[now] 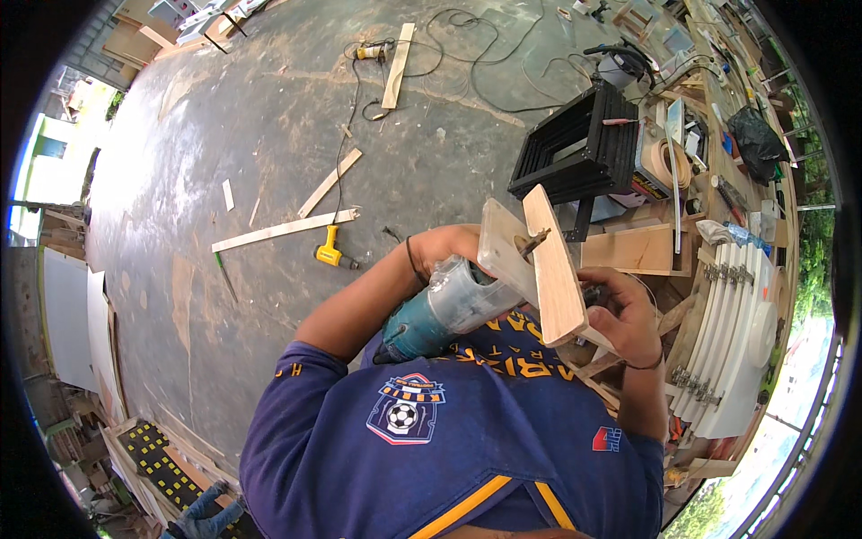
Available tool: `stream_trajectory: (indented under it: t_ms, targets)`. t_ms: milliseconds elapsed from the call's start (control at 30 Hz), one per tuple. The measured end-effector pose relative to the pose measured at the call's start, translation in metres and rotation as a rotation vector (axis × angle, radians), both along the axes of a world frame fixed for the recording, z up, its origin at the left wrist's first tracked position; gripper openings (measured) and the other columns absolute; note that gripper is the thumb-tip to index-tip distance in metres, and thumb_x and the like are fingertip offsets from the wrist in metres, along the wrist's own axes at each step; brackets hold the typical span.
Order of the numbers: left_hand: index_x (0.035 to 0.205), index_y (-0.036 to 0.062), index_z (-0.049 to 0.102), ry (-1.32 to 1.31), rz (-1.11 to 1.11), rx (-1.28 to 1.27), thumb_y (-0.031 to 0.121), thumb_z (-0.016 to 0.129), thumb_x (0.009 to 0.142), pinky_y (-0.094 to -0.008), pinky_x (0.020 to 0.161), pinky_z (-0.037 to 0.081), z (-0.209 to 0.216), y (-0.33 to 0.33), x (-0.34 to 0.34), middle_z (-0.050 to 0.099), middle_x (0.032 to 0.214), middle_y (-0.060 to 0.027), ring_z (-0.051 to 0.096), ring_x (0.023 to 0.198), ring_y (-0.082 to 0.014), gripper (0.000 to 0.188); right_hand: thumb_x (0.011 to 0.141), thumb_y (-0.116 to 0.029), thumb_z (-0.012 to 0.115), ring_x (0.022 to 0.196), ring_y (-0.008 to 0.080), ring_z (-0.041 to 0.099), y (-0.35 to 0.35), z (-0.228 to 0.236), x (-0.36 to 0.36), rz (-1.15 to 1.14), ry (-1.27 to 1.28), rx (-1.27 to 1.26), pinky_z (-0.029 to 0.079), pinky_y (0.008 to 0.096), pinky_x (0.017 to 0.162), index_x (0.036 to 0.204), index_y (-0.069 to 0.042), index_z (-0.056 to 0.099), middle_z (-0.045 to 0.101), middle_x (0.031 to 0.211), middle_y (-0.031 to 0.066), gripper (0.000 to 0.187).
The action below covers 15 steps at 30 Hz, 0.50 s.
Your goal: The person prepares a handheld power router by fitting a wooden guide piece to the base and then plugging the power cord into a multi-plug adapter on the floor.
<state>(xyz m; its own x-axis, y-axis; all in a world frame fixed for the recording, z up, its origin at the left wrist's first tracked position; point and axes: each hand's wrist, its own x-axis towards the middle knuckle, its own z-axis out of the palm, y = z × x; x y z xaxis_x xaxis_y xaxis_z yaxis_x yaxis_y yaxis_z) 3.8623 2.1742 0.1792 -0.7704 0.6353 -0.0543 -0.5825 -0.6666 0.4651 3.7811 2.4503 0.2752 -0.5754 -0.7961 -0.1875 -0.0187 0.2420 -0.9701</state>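
A teal router (419, 323) with a clear plastic housing lies tilted across my front, its flat see-through base plate (503, 235) facing right. My left hand (456, 242) reaches round its far side, the fingers mostly hidden behind the base plate. A pale wooden strip with rounded corners (558, 280) stands on edge against that base. The dark cutter bit (536, 241) shows between plate and strip. Right of the strip, my right hand (628, 314) is closed, thumb bent over a small dark part (594, 295) I cannot identify.
On the grey floor lie a yellow drill (333, 249), long wood offcuts (285, 229), a yellow power tool (370, 52) and trailing cables (476, 67). Black frames (575, 139) stack ahead to the right. A cluttered bench (628, 251) with stacked white panels (732, 310) runs along my right.
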Motion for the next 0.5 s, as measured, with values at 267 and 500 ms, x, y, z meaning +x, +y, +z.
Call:
stream_trajectory:
  t_ms: [267, 500]
  targets:
    - [0.12, -0.0112, 0.051, 0.054, 0.002, 0.036, 0.013, 0.067, 0.075, -0.0457, 0.079, 0.055, 0.008, -0.001, -0.002, 0.061, 0.11, -0.0259, 0.065, 0.092, -0.0345, 0.054, 0.083, -0.031, 0.071, 0.062, 0.0019, 0.043, 0.018, -0.008, -0.004, 0.015, 0.025, 0.139, 0.033, 0.0182, 0.053, 0.101, 0.003, 0.061, 0.053, 0.071, -0.0045, 0.039]
    - [0.108, -0.0067, 0.062, 0.124, 0.221, -0.245, 0.011, 0.068, 0.076, -0.0465, 0.09, 0.047, -0.044, -0.01, 0.003, 0.064, 0.114, -0.0164, 0.061, 0.105, -0.0316, 0.037, 0.081, -0.024, 0.074, 0.065, 0.0003, 0.045, 0.002, 0.011, 0.0, -0.053, 0.023, 0.116, 0.036, 0.017, 0.055, 0.089, -0.001, 0.06, 0.053, 0.073, -0.0061, 0.028]
